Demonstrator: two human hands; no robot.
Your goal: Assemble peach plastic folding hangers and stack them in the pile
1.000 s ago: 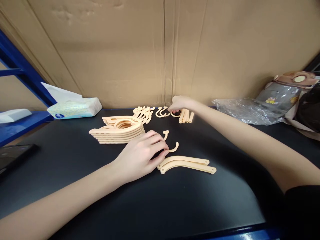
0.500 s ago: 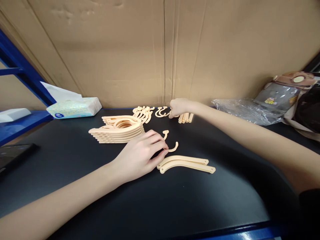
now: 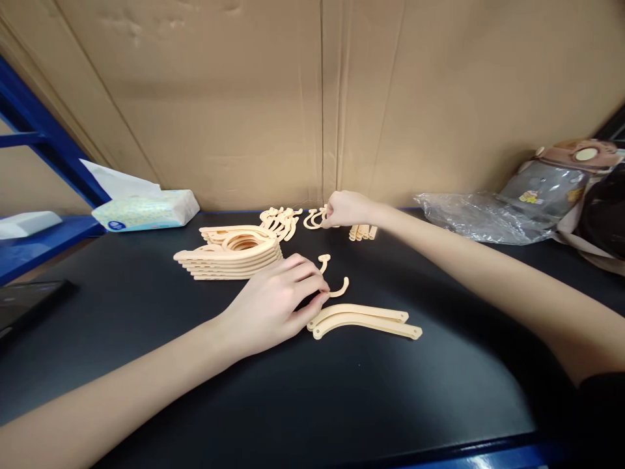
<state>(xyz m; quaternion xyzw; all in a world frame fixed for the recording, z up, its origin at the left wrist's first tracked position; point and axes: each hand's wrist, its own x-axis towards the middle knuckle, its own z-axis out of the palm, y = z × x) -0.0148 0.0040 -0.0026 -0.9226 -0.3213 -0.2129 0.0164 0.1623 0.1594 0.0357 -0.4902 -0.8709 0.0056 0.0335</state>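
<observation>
My left hand [image 3: 276, 303] rests on the black table [image 3: 146, 339], fingers pinched on a cream plastic hook [image 3: 336, 286] whose curled ends stick out past the fingertips. Two curved cream hanger arms [image 3: 364, 320] lie just right of it. My right hand [image 3: 344, 208] reaches to the back of the table, fingers closed on one of the loose hooks [image 3: 312, 219] there. Short cream bars [image 3: 362, 231] lie right beside that hand. A stack of assembled hangers [image 3: 229, 254] sits left of centre, with a row of small cream pieces [image 3: 280, 221] behind it.
A cardboard wall [image 3: 312, 98] closes the back. A tissue pack [image 3: 144, 210] lies at the left by a blue shelf frame [image 3: 43, 140]. A crumpled clear bag [image 3: 481, 218] and a grey bottle [image 3: 556, 176] sit at the right. A dark phone [image 3: 24, 303] lies at the far left.
My right hand has shifted a little left along the back of the table, from the short bars to the loose hooks. My left hand has stayed put.
</observation>
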